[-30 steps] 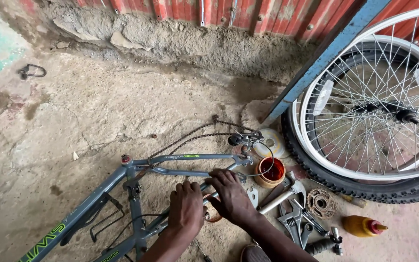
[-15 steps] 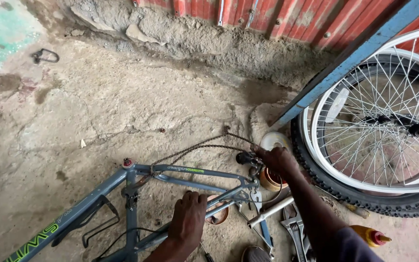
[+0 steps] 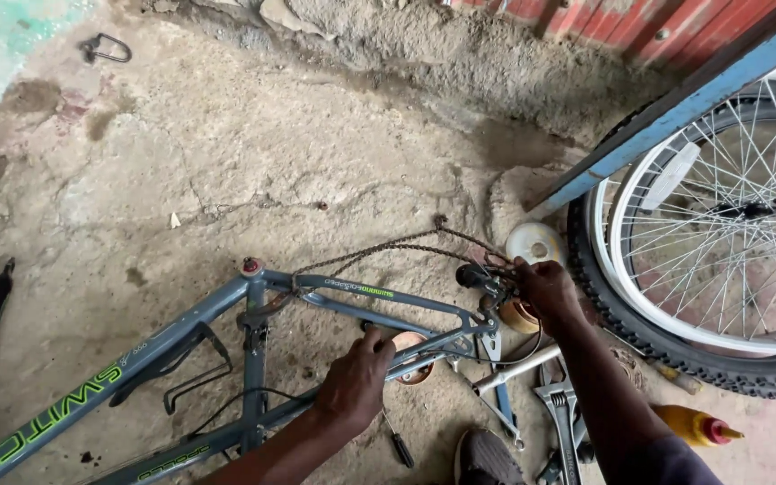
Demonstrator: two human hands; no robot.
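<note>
Left hand [image 3: 357, 382] grips the grey bike frame [image 3: 226, 310] at six o'clock, while right hand [image 3: 545, 292], at three o'clock, closes around the chain [image 3: 388, 251] by the derailleur [image 3: 482, 278].

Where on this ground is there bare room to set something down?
The widest bare patch is the concrete floor between the bicycle frame and the rough wall base. It is crowded by the right hand: chain, white cap, wheels, wrenches and yellow bottle.
</note>
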